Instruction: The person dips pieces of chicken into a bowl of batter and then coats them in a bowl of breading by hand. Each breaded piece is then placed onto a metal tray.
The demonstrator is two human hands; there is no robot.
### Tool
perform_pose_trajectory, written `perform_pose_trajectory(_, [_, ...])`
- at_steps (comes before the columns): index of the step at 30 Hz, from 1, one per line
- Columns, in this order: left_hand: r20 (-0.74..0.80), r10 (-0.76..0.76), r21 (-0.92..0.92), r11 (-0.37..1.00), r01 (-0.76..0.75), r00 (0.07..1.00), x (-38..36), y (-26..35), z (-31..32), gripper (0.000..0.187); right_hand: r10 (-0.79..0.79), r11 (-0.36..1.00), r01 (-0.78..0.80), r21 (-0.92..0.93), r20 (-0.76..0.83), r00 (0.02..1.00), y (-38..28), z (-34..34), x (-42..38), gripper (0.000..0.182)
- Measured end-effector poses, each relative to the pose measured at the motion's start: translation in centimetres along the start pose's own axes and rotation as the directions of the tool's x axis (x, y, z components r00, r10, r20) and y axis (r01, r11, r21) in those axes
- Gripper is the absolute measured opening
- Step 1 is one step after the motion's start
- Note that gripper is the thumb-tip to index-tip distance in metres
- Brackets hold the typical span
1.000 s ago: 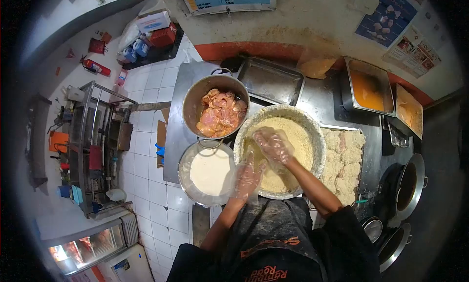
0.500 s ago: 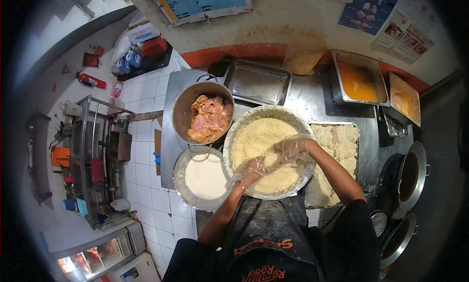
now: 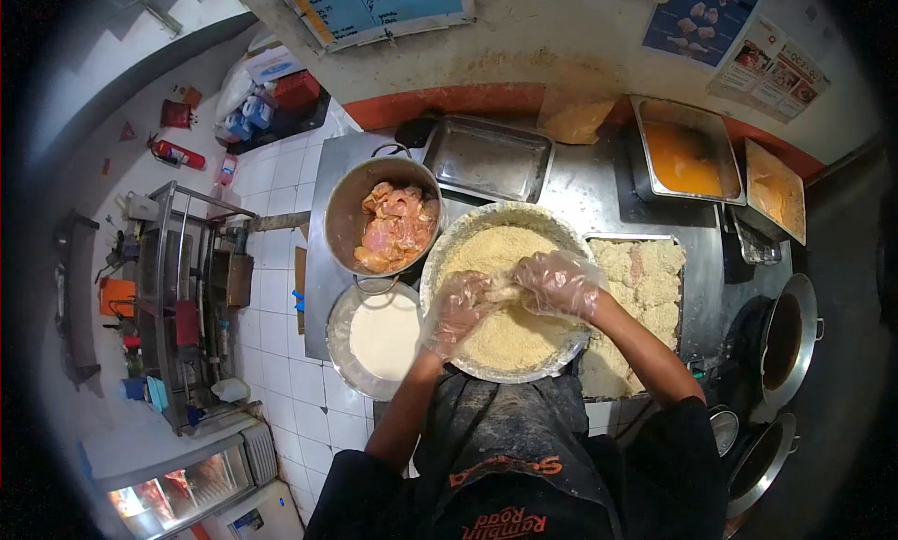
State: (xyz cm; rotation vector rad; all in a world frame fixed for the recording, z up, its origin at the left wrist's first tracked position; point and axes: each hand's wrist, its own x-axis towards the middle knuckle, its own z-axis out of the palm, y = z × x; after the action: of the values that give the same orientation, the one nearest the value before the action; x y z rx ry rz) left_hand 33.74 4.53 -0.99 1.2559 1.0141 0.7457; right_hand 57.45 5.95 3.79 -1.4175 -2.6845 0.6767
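Note:
Both my hands wear clear plastic gloves and meet over a large metal bowl (image 3: pixel 456 224) of pale yellow crumb coating (image 3: pixel 496 248). Between them is a crumb-coated chicken piece (image 3: pixel 505 292), partly covered by my fingers. My left hand (image 3: pixel 460 304) is closed on its left end, and my right hand (image 3: pixel 556 283) pinches its right end. Left of the bowl stands a pot (image 3: pixel 339 212) of raw marinated chicken (image 3: pixel 400 227). In front of that pot is a bowl of white batter (image 3: pixel 383 339). On the right, a tray holds several coated chicken pieces (image 3: pixel 655 273).
Behind the bowl lies a shallow metal tray (image 3: pixel 491 158). A deep pan of orange liquid (image 3: pixel 686 158) and another metal pan (image 3: pixel 776 194) stand at the back right. Two wide woks (image 3: pixel 788 339) are at the far right. A metal rack (image 3: pixel 178 306) stands on the left.
My hands have risen from low in the crumbs and moved farther up the bowl. The coated chicken piece now stretches between my fingers.

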Motion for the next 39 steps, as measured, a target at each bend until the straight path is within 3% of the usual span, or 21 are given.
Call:
perform_pose_trajectory(1, [0.160, 0.187, 0.483, 0.841, -0.242, 0.969, -0.2, -1.0, -1.4, 0.038, -0.095, 0.976, 0.084, -0.203, -0.045, 0.994, -0.4, 0.3, -0.4, 0.059])
perform_pose_trajectory(3, [0.573, 0.311, 0.817, -0.137, -0.560, 0.759, -1.1, 1.5, -3.5, 0.046, -0.008, 0.992, 0.004, -0.129, -0.026, 1.000, -1.2, 0.3, -1.7, 0.056])
perform_pose_trajectory(4, [0.568, 0.310, 0.820, -0.134, -0.556, 0.763, -1.9, -0.2, -3.6, 0.046, 0.086, 0.995, -0.085, -0.055, -0.001, 0.996, -1.6, 0.7, -2.7, 0.054])
perform_pose_trajectory(5, [0.311, 0.261, 0.788, 0.467, -0.402, 0.914, -3.1, -3.2, -3.5, 0.048, 0.302, 0.787, -0.257, 0.560, 0.013, 0.953, 0.7, 5.8, -3.9, 0.063])
perform_pose_trajectory(6, [0.112, 0.050, 0.449, 0.888, -0.095, 0.992, -3.8, -5.0, -3.3, 0.049, 0.300, 0.787, -0.259, 0.560, 0.019, 0.954, 0.1, 6.3, -4.0, 0.063])
perform_pose_trajectory(7, [0.173, 0.028, 0.854, 0.494, -0.164, 0.984, -4.0, -2.6, -2.1, 0.049, 0.370, 0.851, -0.410, 0.328, 0.181, 0.911, -0.6, 6.5, -3.9, 0.073])
perform_pose_trajectory(8, [0.170, 0.025, 0.852, 0.499, -0.160, 0.985, -4.3, -2.5, -0.8, 0.049, 0.462, 0.863, -0.502, 0.057, 0.313, 0.830, -1.1, 6.7, -4.0, 0.085])
perform_pose_trajectory(10, [-0.001, -0.065, 0.911, 0.410, 0.028, 0.998, -4.8, -2.8, 1.6, 0.057, 0.441, 0.872, -0.480, 0.095, 0.273, 0.855, -1.4, 8.6, -4.0, 0.096])
perform_pose_trajectory(14, [-0.036, -0.272, 0.713, 0.667, 0.216, 0.962, -4.0, -0.6, 3.2, 0.075, 0.595, 0.625, -0.662, 0.413, 0.296, 0.747, -3.7, 8.5, -2.2, 0.099])
perform_pose_trajectory(16, [-0.009, -0.279, 0.625, 0.748, 0.223, 0.960, -3.6, -1.7, 3.0, 0.077, 0.411, 0.220, -0.524, 0.823, 0.409, 0.815, -3.6, 8.6, -1.6, 0.076])
perform_pose_trajectory(17, [-0.047, -0.296, 0.462, 0.840, 0.283, 0.954, -3.2, -1.1, 3.0, 0.074, 0.409, 0.224, -0.524, 0.822, 0.409, 0.816, -3.1, 9.1, -1.3, 0.076])
perform_pose_trajectory(19, [-0.084, -0.320, 0.277, 0.902, 0.331, 0.944, -2.7, -1.6, 2.6, 0.071, 0.573, 0.334, -0.429, 0.839, 0.181, 0.799, -2.0, 10.4, -0.8, 0.057])
perform_pose_trajectory(21, [-0.243, -0.111, -0.156, 0.985, 0.074, 0.964, -2.2, -3.7, 2.0, 0.059, 0.667, 0.398, -0.501, 0.769, 0.132, 0.733, -2.8, 7.2, 0.4, 0.056])
perform_pose_trajectory(24, [-0.302, 0.001, 0.344, 0.933, 0.108, 0.953, -2.4, -2.7, 0.3, 0.056, 0.644, 0.609, -0.551, 0.570, 0.050, 0.764, -3.0, 3.2, 2.7, 0.040])
perform_pose_trajectory(26, [-0.303, 0.030, 0.309, 0.949, 0.068, 0.952, -2.0, -4.8, -0.6, 0.055, 0.526, 0.843, -0.361, 0.399, -0.472, 0.707, -2.1, 5.8, 5.9, 0.027])
perform_pose_trajectory(30, [-0.336, 0.170, 0.569, 0.821, 0.056, 0.926, -2.8, -4.8, -1.2, 0.049, 0.499, 0.841, -0.541, 0.004, -0.390, 0.774, -1.6, 8.6, 11.7, 0.022])
perform_pose_trajectory(32, [-0.351, 0.237, 0.573, 0.819, 0.007, 0.906, -2.4, -3.9, -1.8, 0.047, 0.245, 0.963, -0.260, 0.068, -0.620, 0.745, -3.8, 7.7, 12.5, 0.021])
perform_pose_trajectory(34, [-0.329, 0.099, 0.525, 0.846, 0.095, 0.939, -2.7, -1.4, -1.9, 0.035, 0.190, 0.943, -0.306, -0.131, -0.544, 0.817, -6.0, 9.4, 13.3, 0.019])
perform_pose_trajectory(35, [-0.425, 0.031, 0.175, 0.983, 0.048, 0.904, -3.0, -1.6, -1.3, 0.026, -0.005, 0.998, -0.041, -0.048, -0.708, 0.707, -6.3, 9.3, 12.6, 0.021])
perform_pose_trajectory(38, [-0.448, 0.234, 0.373, 0.926, -0.058, 0.863, -2.8, -2.0, -1.8, 0.025, 0.183, 0.981, -0.195, 0.009, -0.393, 0.901, -7.0, 7.0, 12.2, 0.023])
perform_pose_trajectory(39, [-0.447, 0.230, 0.374, 0.926, -0.053, 0.865, -3.0, -2.5, -1.9, 0.025, 0.350, 0.925, -0.221, 0.309, -0.466, 0.813, -5.8, 8.9, 13.7, 0.026])
